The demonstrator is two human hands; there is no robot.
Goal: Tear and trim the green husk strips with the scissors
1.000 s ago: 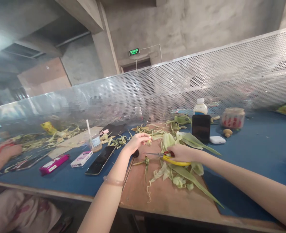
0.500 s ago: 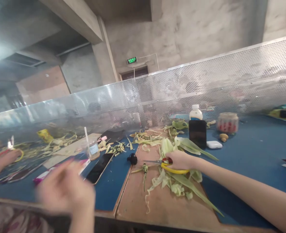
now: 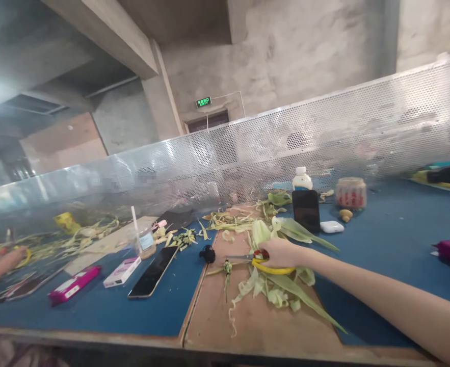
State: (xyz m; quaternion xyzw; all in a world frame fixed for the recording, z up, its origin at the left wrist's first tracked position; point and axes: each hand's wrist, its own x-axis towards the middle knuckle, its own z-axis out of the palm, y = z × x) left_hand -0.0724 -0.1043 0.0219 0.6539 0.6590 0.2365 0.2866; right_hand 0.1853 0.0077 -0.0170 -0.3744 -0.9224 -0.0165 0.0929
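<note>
A perforated metal screen [image 3: 247,153] crosses the whole middle of the frame. Before it lies the blue tabletop [image 3: 393,229], and on this, at the lower centre, a brown board [image 3: 270,331]. Pale green leaves [image 3: 276,297] are spread over the right part of the board, below and around the right hand [image 3: 278,253]. This hand is closed around the yellow handle of the scissors [image 3: 263,267], whose blades point to the left, just above the board. The left hand is outside the frame, so I cannot tell its state. At the left edge, the hand of another person [image 3: 10,259] is seen, a little blurred.

Left of the board there lie a dark phone [image 3: 154,272], a magenta packet [image 3: 75,285] and a white-and-pink box [image 3: 122,271]. At the right of centre, a lidded jar [image 3: 351,192] stands behind a white case [image 3: 332,227]. The smallest are a black object [image 3: 208,254] by the board's left edge and a knotted green piece [image 3: 227,267] near the blade tips.
</note>
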